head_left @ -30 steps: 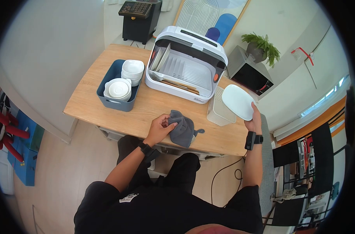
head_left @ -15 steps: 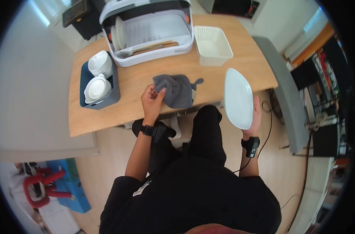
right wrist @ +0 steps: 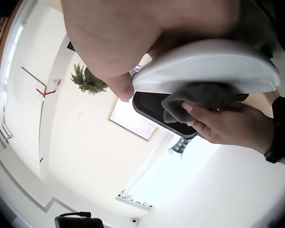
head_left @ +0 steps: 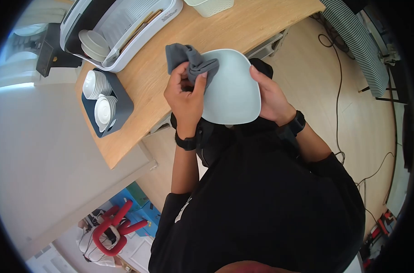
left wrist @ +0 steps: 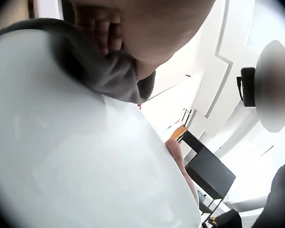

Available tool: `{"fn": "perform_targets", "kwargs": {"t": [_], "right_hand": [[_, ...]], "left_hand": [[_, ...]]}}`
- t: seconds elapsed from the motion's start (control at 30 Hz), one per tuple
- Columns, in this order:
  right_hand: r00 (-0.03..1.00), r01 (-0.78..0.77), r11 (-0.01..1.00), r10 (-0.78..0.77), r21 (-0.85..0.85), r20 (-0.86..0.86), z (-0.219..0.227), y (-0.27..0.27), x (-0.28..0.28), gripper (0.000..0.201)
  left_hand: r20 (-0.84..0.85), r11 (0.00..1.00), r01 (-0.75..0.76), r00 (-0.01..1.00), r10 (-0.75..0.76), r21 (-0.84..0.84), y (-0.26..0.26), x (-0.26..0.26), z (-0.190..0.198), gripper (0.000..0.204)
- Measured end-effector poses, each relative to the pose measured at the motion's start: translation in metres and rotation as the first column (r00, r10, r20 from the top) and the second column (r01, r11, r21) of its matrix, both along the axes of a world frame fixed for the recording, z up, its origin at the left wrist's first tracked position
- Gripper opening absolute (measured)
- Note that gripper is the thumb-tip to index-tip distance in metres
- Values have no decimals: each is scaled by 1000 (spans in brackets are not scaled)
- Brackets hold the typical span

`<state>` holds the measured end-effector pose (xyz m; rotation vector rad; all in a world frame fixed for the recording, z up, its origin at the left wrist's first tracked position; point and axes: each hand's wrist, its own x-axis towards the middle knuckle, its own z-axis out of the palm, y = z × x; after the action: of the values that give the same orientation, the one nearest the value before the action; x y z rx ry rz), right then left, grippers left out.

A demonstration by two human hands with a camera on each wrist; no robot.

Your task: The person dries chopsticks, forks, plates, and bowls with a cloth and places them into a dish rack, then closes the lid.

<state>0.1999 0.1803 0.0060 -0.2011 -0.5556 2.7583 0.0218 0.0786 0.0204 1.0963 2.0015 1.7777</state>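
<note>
A white plate (head_left: 234,88) is held up in front of my body, near the table's front edge. My right hand (head_left: 273,98) grips its right rim, the thumb lying along the upper edge and the other fingers hidden underneath. With curled fingers my left hand (head_left: 185,95) pinches a grey cloth (head_left: 186,59). The cloth overlaps the plate's upper left part, one corner folding out past the rim. In the left wrist view, the cloth (left wrist: 114,78) lies along the rim of the plate (left wrist: 99,161). The right wrist view shows the cloth (right wrist: 194,99) against the plate's face.
A blue-grey bin (head_left: 123,102) with stacked white bowls (head_left: 97,85) stands on the table's left part (head_left: 145,93). Behind it is a white dish rack (head_left: 163,22) with plates (head_left: 95,45) and chopsticks. A cream basket (head_left: 211,7) sits at the far edge of view. Cables (head_left: 339,91) run over the floor.
The plate has come from the right to the front of my body. My left hand has lifted the grey cloth off the table onto it. The head view has turned and tilted down.
</note>
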Motion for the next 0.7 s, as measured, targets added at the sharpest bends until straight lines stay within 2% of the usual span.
{"fn": "perform_targets", "kwargs": {"t": [0.03,0.1,0.17,0.23,0.3,0.37,0.4,0.43,0.53,0.57,0.63,0.7], "right_hand": [[1000,-3,1000,3,-16,-7,5,-6,-3,53],[995,8,998,-14,55,103,11,-17,-10,52],[997,-24,1000,23,14,69,3,-19,-15,54],[999,31,997,-31,-70,9,2,-23,-20,57],[995,78,996,-74,-50,73,6,-24,-22,64],[993,63,966,-86,-249,-81,-6,-16,-23,70],[974,55,967,-108,-250,-201,-13,-12,-23,74],[974,56,967,-108,-250,-198,-13,-9,-24,74],[975,208,946,-222,-247,-32,-11,2,-18,72],[974,212,947,-224,-243,-23,-13,4,-17,72],[964,131,942,-194,-308,-184,-18,5,-15,72],[955,135,939,-208,-316,-210,-15,5,-16,71]], "left_hand": [[-7,1000,-3,1000,3,-16,2,2,2,35],[66,996,90,994,-89,-3,4,5,7,34],[129,991,126,984,-121,-31,4,12,10,34],[47,975,203,979,-200,-88,5,19,8,33],[25,967,216,976,-215,-137,6,29,12,33],[-82,931,295,945,-318,-215,5,37,15,35],[-73,931,305,943,-324,-198,5,41,16,33],[-70,932,306,943,-324,-197,4,44,19,33],[-293,934,252,900,-323,-254,3,59,26,33],[-286,934,256,902,-324,-249,3,62,26,33],[-409,947,223,861,-302,-232,1,63,27,34],[-450,952,188,848,-282,-242,-1,59,27,33]]}}
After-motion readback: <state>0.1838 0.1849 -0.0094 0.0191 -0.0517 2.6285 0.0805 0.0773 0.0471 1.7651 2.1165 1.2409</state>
